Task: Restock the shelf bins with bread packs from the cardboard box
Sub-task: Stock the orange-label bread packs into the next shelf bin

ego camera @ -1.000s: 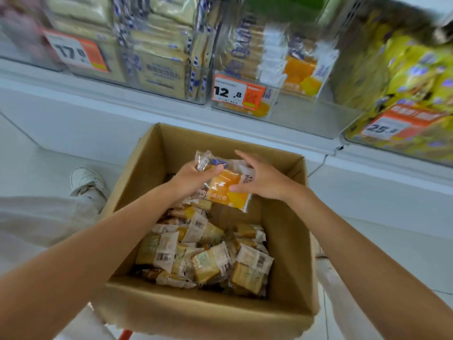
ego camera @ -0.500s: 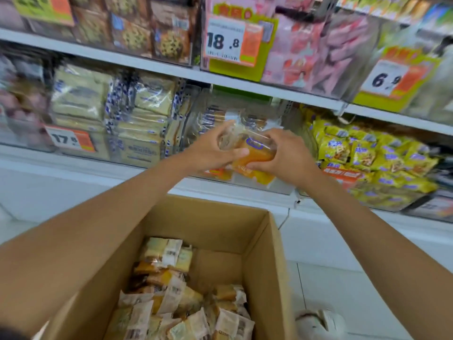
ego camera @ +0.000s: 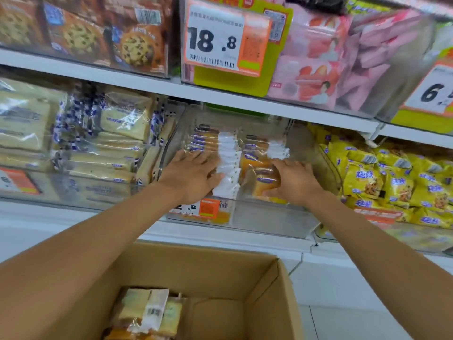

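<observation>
Change: the bread pack (ego camera: 263, 179), held in front of the shelf half a second ago, now sits inside the clear bin (ego camera: 269, 224), at the front edge of the right row (ego camera: 259, 146).
Meaning: this pack looks nearly stocked; only letting go remains.
Left hand (ego camera: 193, 177): flat, fingers spread, pressing on the left row (ego camera: 228, 153).
Right hand (ego camera: 296, 184): fingers curled round the bread pack's right side.
Count: two rows in the clear bin, too blurred to count the packs in each; one cardboard box (ego camera: 220, 263), with at least two box packs (ego camera: 149, 312) in view.

Cardboard box (ego camera: 201, 268) below the shelf (ego camera: 73, 217), bread packs (ego camera: 147, 312) in the box, bin (ego camera: 269, 222) on the shelf, pack rows (ego camera: 210, 143) in the bin, snack bags (ego camera: 392, 182) right of it.
</observation>
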